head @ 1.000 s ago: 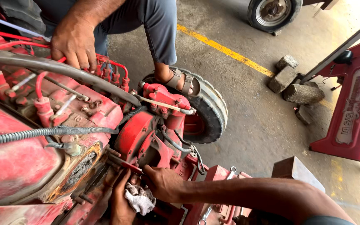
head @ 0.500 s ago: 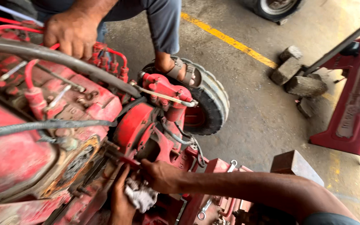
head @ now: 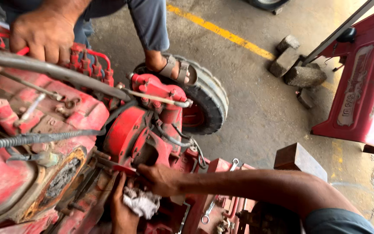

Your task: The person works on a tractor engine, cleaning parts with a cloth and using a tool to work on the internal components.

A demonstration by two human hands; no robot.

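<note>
Low against the red engine [head: 44, 143], view's slid nearer than a moment ago; both hands stay put. Right hand [head: 159, 178] reaches in, fingers curled on a red-handled tool [head: 117, 167]. Just below it, left hand [head: 124, 212] bunches a white rag [head: 140, 202].

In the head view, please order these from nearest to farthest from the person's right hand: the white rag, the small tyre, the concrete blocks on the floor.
From the right hand:
1. White rag, just below it, held in the left hand.
2. Small tyre, up and to the right, under a co-worker's sandalled foot.
3. Concrete blocks, farthest, at upper right by the yellow floor line.
</note>
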